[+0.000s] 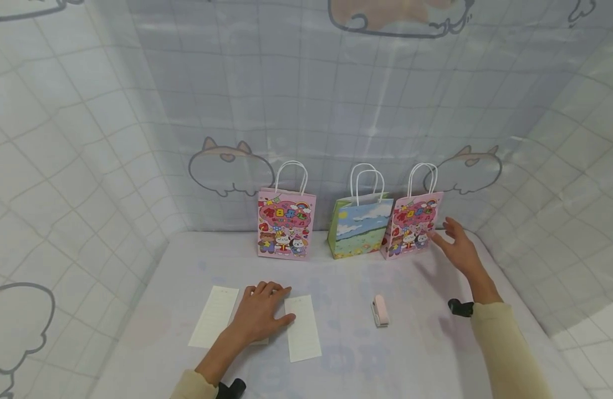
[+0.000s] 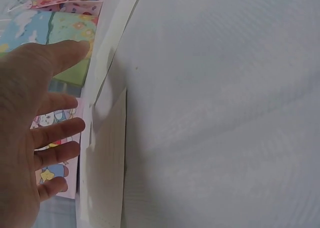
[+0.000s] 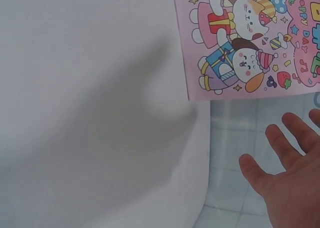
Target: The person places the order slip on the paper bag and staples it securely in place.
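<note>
My left hand [image 1: 259,313] is over the lined paper slips with its fingers spread and nothing in its grip. One slip [image 1: 213,317] lies to its left and another slip [image 1: 304,331] to its right; a third is mostly hidden below the hand. In the left wrist view the fingers hang above the slips [image 2: 107,163]. My right hand [image 1: 458,249], fingers apart, is beside the right edge of a pink cartoon gift bag [image 1: 411,230]. The right wrist view shows a gap between that hand [image 3: 292,173] and the bag [image 3: 240,48].
A blue-and-green landscape gift bag [image 1: 363,227] stands close against the right pink bag. Another pink bag [image 1: 286,227] stands farther left, near the back wall. A pink stapler [image 1: 379,310] lies on the white-covered table [image 1: 351,371]. Patterned sheets [image 1: 306,111] enclose the back and sides.
</note>
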`<action>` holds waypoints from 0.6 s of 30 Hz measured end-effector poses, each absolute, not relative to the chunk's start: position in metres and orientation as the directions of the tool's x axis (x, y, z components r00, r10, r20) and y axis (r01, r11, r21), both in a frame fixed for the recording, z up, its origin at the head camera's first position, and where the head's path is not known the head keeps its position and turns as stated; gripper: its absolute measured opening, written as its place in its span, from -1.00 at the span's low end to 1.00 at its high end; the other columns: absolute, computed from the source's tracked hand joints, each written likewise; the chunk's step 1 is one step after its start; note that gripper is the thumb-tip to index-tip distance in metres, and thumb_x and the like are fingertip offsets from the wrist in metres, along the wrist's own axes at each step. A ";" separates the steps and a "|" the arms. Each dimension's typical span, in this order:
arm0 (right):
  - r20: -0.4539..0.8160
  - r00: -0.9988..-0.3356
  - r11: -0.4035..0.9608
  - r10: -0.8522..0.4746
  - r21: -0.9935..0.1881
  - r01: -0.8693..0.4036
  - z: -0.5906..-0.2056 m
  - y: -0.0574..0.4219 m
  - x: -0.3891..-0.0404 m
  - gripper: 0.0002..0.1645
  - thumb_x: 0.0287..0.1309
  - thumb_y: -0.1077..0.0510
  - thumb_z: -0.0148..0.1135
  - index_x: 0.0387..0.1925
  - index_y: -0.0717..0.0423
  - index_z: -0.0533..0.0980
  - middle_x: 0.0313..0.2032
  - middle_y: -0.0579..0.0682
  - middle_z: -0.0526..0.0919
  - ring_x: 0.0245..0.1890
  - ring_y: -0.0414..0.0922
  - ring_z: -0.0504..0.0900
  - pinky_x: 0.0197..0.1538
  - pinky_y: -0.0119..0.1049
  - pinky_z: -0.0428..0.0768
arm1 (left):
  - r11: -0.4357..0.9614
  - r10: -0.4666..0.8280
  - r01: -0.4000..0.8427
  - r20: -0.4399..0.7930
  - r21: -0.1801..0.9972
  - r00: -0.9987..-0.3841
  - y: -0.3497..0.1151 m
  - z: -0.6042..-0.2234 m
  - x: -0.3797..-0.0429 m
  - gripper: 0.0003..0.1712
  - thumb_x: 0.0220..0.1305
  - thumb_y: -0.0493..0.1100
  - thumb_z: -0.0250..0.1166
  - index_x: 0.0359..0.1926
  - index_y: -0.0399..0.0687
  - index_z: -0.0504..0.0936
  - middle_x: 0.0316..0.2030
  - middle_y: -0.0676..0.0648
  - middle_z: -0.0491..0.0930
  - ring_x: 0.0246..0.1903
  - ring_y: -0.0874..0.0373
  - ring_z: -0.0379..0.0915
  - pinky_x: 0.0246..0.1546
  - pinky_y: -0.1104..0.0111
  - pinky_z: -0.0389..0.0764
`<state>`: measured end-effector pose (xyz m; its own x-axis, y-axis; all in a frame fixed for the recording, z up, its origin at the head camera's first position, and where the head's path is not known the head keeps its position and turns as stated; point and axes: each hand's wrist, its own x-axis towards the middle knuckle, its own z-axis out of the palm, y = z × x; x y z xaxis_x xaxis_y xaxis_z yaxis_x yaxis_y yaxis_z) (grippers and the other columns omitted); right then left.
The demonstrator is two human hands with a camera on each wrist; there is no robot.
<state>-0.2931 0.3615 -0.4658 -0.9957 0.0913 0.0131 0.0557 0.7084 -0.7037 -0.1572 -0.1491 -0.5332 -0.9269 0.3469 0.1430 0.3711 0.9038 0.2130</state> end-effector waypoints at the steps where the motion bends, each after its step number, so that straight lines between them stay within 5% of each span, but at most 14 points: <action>1: 0.012 -0.996 0.706 0.091 -0.706 0.056 -0.465 0.361 -0.294 0.21 0.33 -0.41 0.07 0.59 0.13 -0.29 0.54 0.34 -0.02 0.48 0.38 0.01 0.31 0.43 0.13 | 0.904 0.346 0.370 0.142 0.212 -0.927 -0.149 -0.533 -0.157 -0.23 0.16 0.42 0.32 0.29 0.16 0.57 0.08 0.03 0.54 0.11 -0.01 0.40 0.12 -0.09 0.34; 18: -0.024 -0.997 0.647 0.079 -0.760 0.069 -0.462 0.358 -0.317 0.25 0.30 -0.45 0.06 0.59 0.12 -0.32 0.57 0.28 -0.15 0.51 0.36 -0.05 0.33 0.43 0.09 | 0.900 0.371 0.390 0.126 0.197 -0.920 -0.149 -0.535 -0.155 -0.21 0.10 0.42 0.37 0.26 0.14 0.60 0.08 0.02 0.53 0.08 0.00 0.40 0.07 -0.09 0.35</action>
